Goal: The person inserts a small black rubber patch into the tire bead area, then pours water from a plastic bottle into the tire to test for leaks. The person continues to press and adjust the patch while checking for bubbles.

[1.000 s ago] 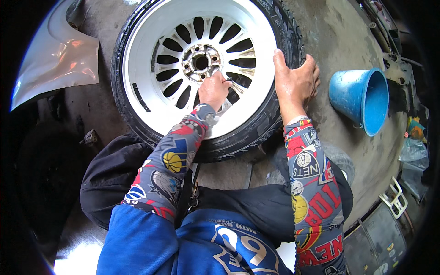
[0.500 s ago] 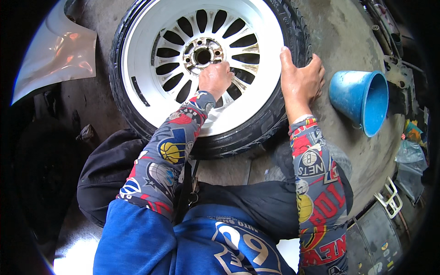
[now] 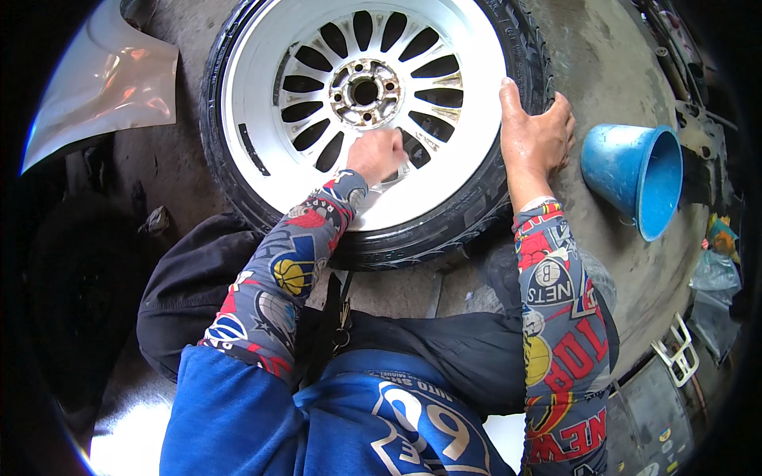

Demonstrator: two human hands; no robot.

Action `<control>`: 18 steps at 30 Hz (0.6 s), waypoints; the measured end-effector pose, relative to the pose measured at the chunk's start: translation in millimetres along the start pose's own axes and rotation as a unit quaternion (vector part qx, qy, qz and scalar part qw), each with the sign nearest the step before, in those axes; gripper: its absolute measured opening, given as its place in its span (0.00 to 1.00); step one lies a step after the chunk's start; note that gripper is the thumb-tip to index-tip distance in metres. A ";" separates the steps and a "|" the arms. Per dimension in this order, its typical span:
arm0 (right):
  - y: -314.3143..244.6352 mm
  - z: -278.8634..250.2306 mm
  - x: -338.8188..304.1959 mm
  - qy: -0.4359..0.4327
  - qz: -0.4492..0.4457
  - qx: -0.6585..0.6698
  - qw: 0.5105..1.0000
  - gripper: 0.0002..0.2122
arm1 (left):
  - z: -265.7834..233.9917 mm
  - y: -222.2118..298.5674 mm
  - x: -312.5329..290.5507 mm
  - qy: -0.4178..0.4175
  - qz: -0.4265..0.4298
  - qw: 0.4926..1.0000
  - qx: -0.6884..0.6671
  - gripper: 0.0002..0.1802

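A car wheel with a white multi-spoke rim point(image 3: 254, 95) and a black tire point(image 3: 397, 252) lies in front of me, its hub and spokes stained brown. My left hand point(image 3: 377, 155) is closed in a fist over the spokes at the near side of the hub. Slightly blurred, its fingers hide whatever they may hold. At the wheel's right side my right hand point(image 3: 540, 136) grips the tire, thumb on the inner edge and fingers over the tread.
Right of the tire a blue bucket point(image 3: 623, 170) lies tipped, its mouth facing right. A silvery body panel point(image 3: 119, 79) stands at the far left. Plastic bags point(image 3: 716, 270) and a white metal bracket point(image 3: 676, 353) lie at the right edge. My knees flank the wheel's near side.
My left hand has moved from beside the hub nearer to me along the spokes. My right hand keeps its hold on the tire. The whole view has shifted slightly.
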State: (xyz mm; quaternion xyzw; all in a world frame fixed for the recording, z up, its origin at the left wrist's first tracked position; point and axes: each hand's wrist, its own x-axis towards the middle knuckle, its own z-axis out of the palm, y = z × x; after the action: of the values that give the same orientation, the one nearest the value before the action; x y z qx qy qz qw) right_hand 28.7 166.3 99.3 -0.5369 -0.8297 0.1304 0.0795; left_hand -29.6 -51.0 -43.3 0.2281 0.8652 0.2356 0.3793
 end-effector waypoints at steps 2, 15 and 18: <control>0.2 0.2 0.3 -0.003 -0.001 -0.004 1.000 0.44 | 6.2 -0.8 -3.1 0.065 0.040 0.997 -0.034 0.11; 0.0 -0.1 0.4 -0.004 -0.003 0.006 1.000 0.45 | -1.7 6.1 -3.4 0.101 -0.060 0.990 0.082 0.12; 0.2 -1.5 0.2 -0.006 -0.008 -0.002 1.000 0.45 | -4.1 9.0 -4.1 0.129 -0.115 0.983 0.068 0.13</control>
State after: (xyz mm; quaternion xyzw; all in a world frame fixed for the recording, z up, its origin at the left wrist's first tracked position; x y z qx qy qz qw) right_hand 29.2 166.7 100.7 -0.5296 -0.8347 0.1316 0.0744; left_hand -28.3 -47.2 -33.4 0.1200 0.9413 0.1590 0.2724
